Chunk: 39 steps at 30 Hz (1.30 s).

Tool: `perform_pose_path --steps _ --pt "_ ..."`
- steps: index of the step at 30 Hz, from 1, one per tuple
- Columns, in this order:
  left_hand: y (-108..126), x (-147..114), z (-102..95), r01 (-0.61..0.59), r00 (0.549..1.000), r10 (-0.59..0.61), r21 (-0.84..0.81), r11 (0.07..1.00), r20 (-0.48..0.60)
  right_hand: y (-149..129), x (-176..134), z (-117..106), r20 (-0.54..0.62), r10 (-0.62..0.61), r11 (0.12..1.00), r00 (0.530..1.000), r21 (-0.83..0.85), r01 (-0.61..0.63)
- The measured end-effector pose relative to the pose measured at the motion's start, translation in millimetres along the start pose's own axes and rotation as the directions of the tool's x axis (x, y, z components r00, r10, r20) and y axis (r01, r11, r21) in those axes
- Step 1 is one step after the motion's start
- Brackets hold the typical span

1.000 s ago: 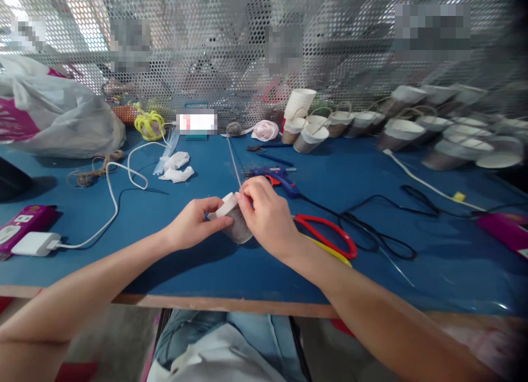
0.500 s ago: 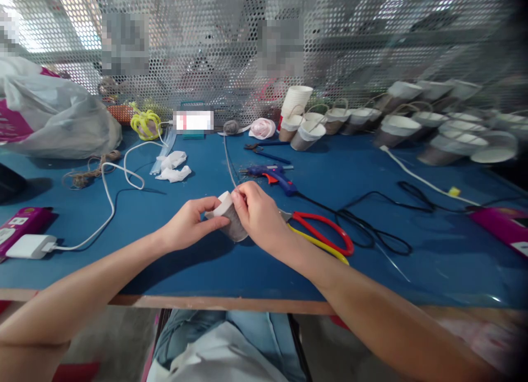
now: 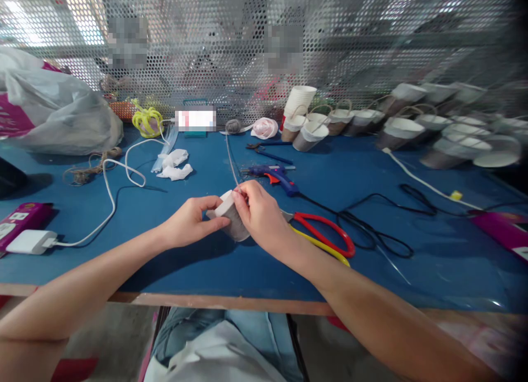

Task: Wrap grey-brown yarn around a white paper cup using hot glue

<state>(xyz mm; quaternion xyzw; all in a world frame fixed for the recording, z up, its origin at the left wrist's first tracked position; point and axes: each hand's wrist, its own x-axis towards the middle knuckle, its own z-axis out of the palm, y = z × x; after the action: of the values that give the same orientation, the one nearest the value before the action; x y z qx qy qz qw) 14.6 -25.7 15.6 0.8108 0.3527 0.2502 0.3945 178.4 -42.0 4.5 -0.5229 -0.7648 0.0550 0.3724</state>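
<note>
Head view: left hand [image 3: 192, 222] pinched a cup [image 3: 236, 225], right hand [image 3: 259, 211] pinched yarn [image 3: 231, 162]. Print [image 3: 14, 118] on the left bag [image 3: 78, 115] was illegible. Mesh [image 3: 231, 44] stood beyond the blue table [image 3: 264, 277].

Our left hand [image 3: 187, 223] grips a small, tilted grey-and-white cup [image 3: 238, 227] above the blue tabletop [image 3: 251, 280]. Our right hand [image 3: 263, 220] pinches a thin grey yarn strand [image 3: 230, 156] at the cup's edge, and the strand runs beyond those fingers to a small round grey yarn ball [image 3: 233, 127]. Just beyond our right fingers lies a blue plastic glue gun [image 3: 280, 180]; to their right we see red-and-yellow-handled scissors [image 3: 299, 216]. Left of our left fingers and farther off lie crumpled white scraps [image 3: 176, 172].
</note>
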Motion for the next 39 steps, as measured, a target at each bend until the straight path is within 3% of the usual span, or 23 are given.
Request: perform_pose_path --steps 11,18,28,39 --pt "2.0 -0.8 2.3 0.007 1.000 -0.006 -0.084 0.996 0.013 -3.5 -2.3 2.9 -0.014 -0.028 0.997 1.000 -0.067 0.027" --pt "0.3 0.6 0.4 -0.038 0.999 0.037 -0.035 0.999 -0.028 -1.9 -1.5 4.0 -0.065 -0.079 0.995 0.995 -0.068 0.074" --pt "-1.3 -1.7 5.1 0.001 1.000 0.000 -0.028 1.000 0.028 -1.2 -3.5 9.0 -0.110 -0.158 0.984 0.981 -0.096 0.148" --pt "-1.7 0.9 0.7 0.048 0.998 -0.043 -0.118 0.992 0.046 -4.7 -1.1 3.6 -0.054 -0.082 0.995 0.995 -0.067 0.079"
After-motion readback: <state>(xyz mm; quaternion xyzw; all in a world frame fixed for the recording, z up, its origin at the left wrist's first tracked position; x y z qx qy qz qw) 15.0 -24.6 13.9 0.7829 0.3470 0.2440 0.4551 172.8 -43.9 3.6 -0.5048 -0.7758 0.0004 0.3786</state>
